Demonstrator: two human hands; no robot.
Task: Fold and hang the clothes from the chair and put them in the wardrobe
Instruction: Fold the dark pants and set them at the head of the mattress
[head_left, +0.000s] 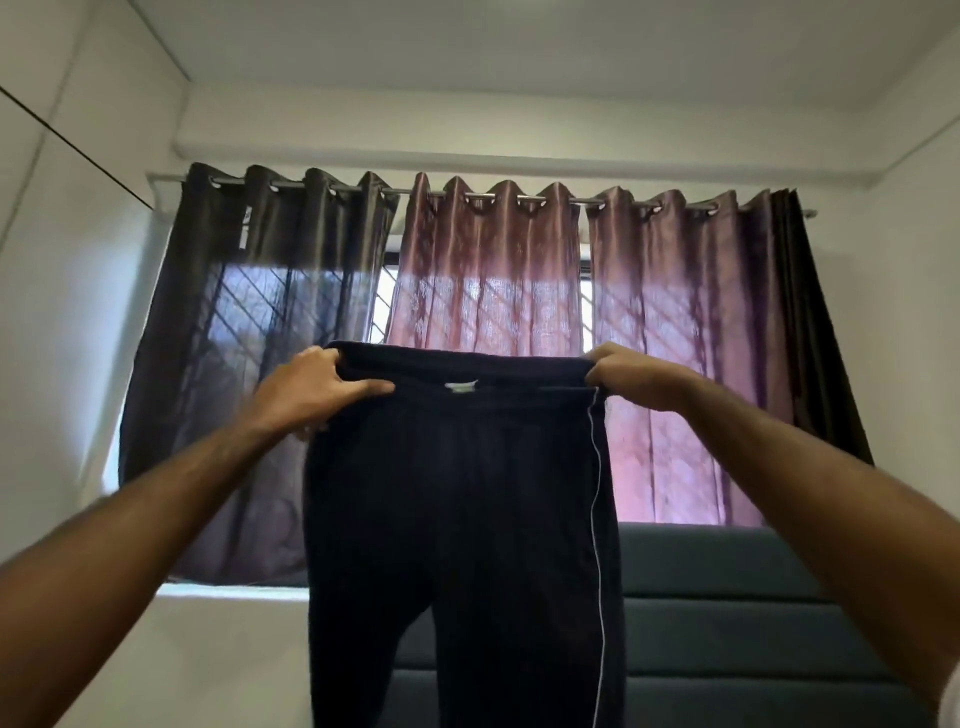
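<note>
Trousers (457, 519): black, plain, with a thin white piping stripe (597, 519) down the 3 o'clock side and a small white label (461, 385) at the waistband. Curtains (483, 270): dark brown panel at 9 o'clock, mauve-pink panels at centre and 3 o'clock. Headboard (727, 597): dark teal, horizontally banded; walls (62, 312) white.

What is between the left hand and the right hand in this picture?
In the head view, the waistband of the dark trousers spans from the left hand to the right hand, with a small white label at its middle.

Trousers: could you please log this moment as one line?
trousers held up | left hand grips waistband | right hand grips waistband | unfolded
</note>
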